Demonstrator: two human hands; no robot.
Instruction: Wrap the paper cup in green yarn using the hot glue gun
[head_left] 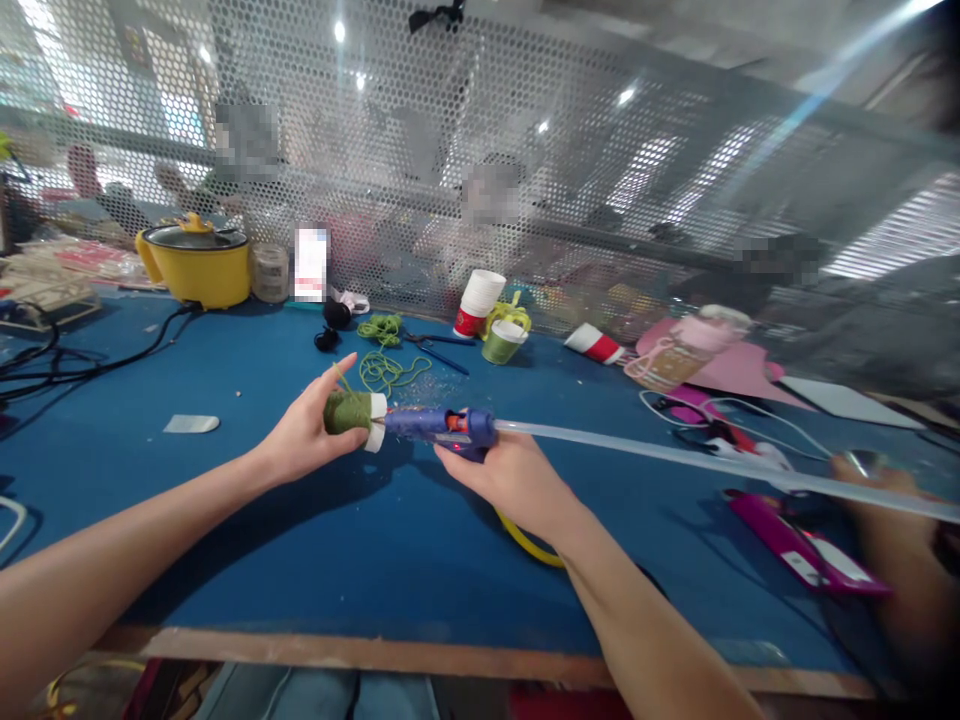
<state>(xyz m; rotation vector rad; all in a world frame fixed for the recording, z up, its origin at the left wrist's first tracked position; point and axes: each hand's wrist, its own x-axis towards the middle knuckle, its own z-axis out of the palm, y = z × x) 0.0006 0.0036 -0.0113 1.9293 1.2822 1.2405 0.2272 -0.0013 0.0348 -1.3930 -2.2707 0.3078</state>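
In my left hand is a small paper cup lying sideways, wrapped in green yarn, its white rim facing right. My fingers and thumb close around its wrapped part. My right hand grips a blue hot glue gun, whose nozzle meets the cup's rim; whether it touches is too small to tell. A long translucent glue stick runs out of the gun's back to the right. Loose green yarn lies on the table behind the cup, close to blue-handled pliers.
Behind stand stacked paper cups, a green-wrapped cup and a yellow electric pot. A red-and-white cup lies tipped over. At right are a magenta case and another person's hand. A perforated metal screen closes the back.
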